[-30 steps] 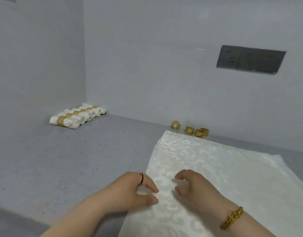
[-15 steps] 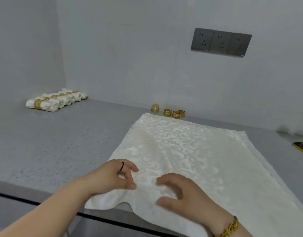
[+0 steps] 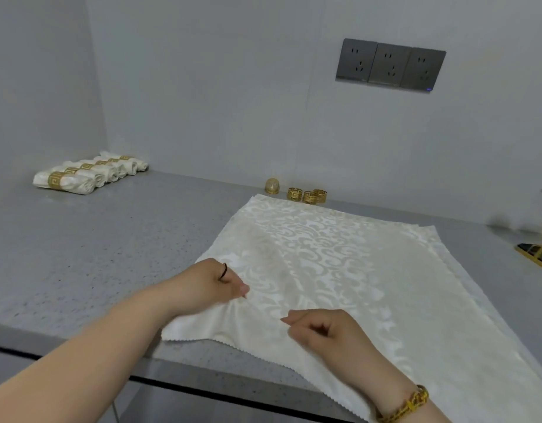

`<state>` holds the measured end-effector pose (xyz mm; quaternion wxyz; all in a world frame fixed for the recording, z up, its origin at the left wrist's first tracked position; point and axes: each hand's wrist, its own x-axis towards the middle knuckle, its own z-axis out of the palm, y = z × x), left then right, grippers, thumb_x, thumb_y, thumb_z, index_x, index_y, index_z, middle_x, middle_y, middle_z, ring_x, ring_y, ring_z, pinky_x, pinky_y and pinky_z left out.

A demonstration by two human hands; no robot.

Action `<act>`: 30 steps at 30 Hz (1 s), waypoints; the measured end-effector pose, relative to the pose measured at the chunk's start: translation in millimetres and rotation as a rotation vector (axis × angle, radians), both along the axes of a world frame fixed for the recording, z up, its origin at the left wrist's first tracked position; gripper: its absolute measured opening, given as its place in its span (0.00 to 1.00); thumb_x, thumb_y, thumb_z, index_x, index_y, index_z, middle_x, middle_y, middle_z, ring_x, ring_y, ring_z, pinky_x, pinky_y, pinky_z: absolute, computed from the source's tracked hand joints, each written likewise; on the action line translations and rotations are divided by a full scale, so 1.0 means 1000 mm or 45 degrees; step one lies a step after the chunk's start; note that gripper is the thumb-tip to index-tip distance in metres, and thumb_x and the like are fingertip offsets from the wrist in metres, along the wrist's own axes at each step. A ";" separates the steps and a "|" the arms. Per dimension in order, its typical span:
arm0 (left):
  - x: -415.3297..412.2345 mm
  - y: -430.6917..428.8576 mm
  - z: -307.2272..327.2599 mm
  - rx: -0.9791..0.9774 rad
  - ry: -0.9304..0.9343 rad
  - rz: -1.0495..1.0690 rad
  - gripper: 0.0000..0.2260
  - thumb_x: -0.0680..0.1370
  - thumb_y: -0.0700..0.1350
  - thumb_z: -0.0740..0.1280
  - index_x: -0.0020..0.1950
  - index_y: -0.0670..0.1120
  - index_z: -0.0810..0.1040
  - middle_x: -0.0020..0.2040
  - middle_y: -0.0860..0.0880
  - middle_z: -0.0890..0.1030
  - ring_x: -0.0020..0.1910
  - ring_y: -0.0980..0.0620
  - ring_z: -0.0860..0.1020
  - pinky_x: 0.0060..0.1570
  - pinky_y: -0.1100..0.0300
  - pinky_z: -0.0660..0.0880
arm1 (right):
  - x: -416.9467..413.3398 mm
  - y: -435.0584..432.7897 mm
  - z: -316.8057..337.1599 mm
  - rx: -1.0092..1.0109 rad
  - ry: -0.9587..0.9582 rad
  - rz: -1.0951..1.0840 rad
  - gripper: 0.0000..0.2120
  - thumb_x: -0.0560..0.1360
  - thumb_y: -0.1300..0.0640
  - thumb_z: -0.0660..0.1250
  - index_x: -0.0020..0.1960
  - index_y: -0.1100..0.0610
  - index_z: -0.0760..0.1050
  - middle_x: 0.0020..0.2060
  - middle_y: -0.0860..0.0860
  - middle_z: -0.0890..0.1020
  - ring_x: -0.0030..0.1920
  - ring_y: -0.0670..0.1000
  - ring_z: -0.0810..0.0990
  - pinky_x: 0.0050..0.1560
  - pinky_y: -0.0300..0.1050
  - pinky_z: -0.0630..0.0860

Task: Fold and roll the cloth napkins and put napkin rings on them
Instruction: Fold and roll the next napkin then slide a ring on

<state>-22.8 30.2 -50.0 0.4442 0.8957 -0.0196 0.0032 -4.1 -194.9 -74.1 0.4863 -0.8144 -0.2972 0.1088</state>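
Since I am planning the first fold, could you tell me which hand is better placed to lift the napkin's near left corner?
Probably left: the left hand pinches gathered cloth of the napkin beside that corner, while the right hand sits farther along the near edge, its grip unclear.

Fig.: Grey speckled tabletop [image 3: 111,239] is carrying all items. Centre-R: one cream patterned napkin [image 3: 340,270] is lying spread open, its zigzag near edge hanging over the tabletop's front edge. Far L, near the wall corner: a row of rolled napkins [image 3: 89,174] is lying side by side, touching, ea. w/ a gold band round it. Back, by the wall, just beyond the napkin's far edge: three loose napkin rings [image 3: 308,196] are standing clustered, w/ a domed gold piece [image 3: 272,186] just L of them. R edge: a dark, gold-rimmed tray [image 3: 535,259] is showing in part.
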 end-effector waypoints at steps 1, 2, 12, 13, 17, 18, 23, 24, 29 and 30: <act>-0.003 -0.005 0.002 0.038 -0.074 -0.005 0.03 0.72 0.54 0.69 0.42 0.57 0.78 0.52 0.61 0.78 0.54 0.64 0.75 0.55 0.73 0.70 | 0.001 0.000 0.003 0.035 0.049 -0.021 0.11 0.73 0.61 0.67 0.35 0.49 0.81 0.38 0.34 0.82 0.47 0.30 0.77 0.45 0.21 0.69; -0.008 -0.010 0.004 0.101 -0.181 -0.055 0.11 0.67 0.64 0.69 0.45 0.62 0.75 0.55 0.66 0.75 0.56 0.70 0.72 0.58 0.75 0.66 | 0.003 0.000 0.005 0.064 0.078 -0.059 0.09 0.74 0.60 0.66 0.36 0.53 0.81 0.37 0.39 0.83 0.44 0.33 0.79 0.43 0.22 0.70; -0.019 -0.033 -0.023 0.825 -1.009 -0.172 0.21 0.67 0.49 0.60 0.59 0.48 0.73 0.57 0.53 0.77 0.53 0.57 0.71 0.61 0.60 0.63 | 0.016 -0.007 0.017 0.260 0.408 -0.201 0.11 0.77 0.56 0.62 0.37 0.56 0.74 0.38 0.53 0.74 0.42 0.49 0.72 0.45 0.38 0.68; -0.018 -0.035 -0.020 0.828 -1.038 -0.153 0.18 0.68 0.46 0.59 0.55 0.48 0.77 0.52 0.53 0.81 0.50 0.58 0.73 0.59 0.60 0.65 | 0.015 -0.006 0.018 0.236 0.392 -0.208 0.11 0.76 0.56 0.62 0.36 0.56 0.73 0.37 0.52 0.73 0.41 0.48 0.71 0.43 0.35 0.68; -0.013 -0.043 0.000 0.796 -0.832 0.026 0.18 0.73 0.51 0.52 0.48 0.55 0.82 0.42 0.59 0.83 0.43 0.59 0.80 0.46 0.68 0.68 | -0.002 0.001 0.029 0.070 0.234 -0.199 0.05 0.74 0.51 0.65 0.50 0.48 0.73 0.44 0.42 0.76 0.40 0.39 0.74 0.38 0.24 0.68; -0.012 -0.043 0.006 0.693 -0.716 0.101 0.18 0.76 0.52 0.50 0.51 0.55 0.80 0.45 0.58 0.82 0.46 0.58 0.79 0.45 0.67 0.68 | -0.007 0.002 0.028 -0.046 0.141 -0.168 0.14 0.72 0.48 0.66 0.57 0.45 0.69 0.51 0.40 0.75 0.46 0.39 0.74 0.44 0.26 0.68; -0.006 -0.035 0.019 0.356 -0.312 0.056 0.17 0.81 0.43 0.55 0.31 0.47 0.64 0.29 0.53 0.68 0.31 0.61 0.70 0.34 0.69 0.65 | -0.029 0.006 0.026 -0.677 -0.790 -0.021 0.35 0.65 0.39 0.53 0.71 0.48 0.57 0.65 0.43 0.66 0.62 0.47 0.68 0.54 0.35 0.62; -0.005 -0.033 0.023 0.346 -0.276 0.056 0.18 0.81 0.42 0.55 0.30 0.47 0.61 0.28 0.53 0.64 0.28 0.59 0.68 0.32 0.69 0.64 | -0.030 0.002 0.031 -0.719 -0.830 -0.041 0.29 0.68 0.45 0.53 0.68 0.50 0.62 0.61 0.46 0.70 0.58 0.49 0.70 0.48 0.36 0.62; -0.012 -0.011 0.037 0.245 -0.105 -0.016 0.20 0.80 0.46 0.59 0.28 0.48 0.60 0.22 0.55 0.62 0.22 0.59 0.61 0.28 0.67 0.59 | -0.031 -0.036 0.055 -0.944 -0.697 -0.137 0.14 0.76 0.57 0.55 0.32 0.50 0.58 0.30 0.46 0.64 0.39 0.50 0.66 0.29 0.33 0.56; -0.015 -0.005 0.040 0.229 -0.054 -0.064 0.20 0.78 0.50 0.61 0.27 0.49 0.61 0.21 0.55 0.62 0.22 0.59 0.60 0.29 0.66 0.59 | -0.028 -0.047 0.058 -0.993 -0.642 -0.130 0.16 0.75 0.57 0.56 0.30 0.50 0.57 0.29 0.46 0.64 0.35 0.49 0.66 0.29 0.34 0.57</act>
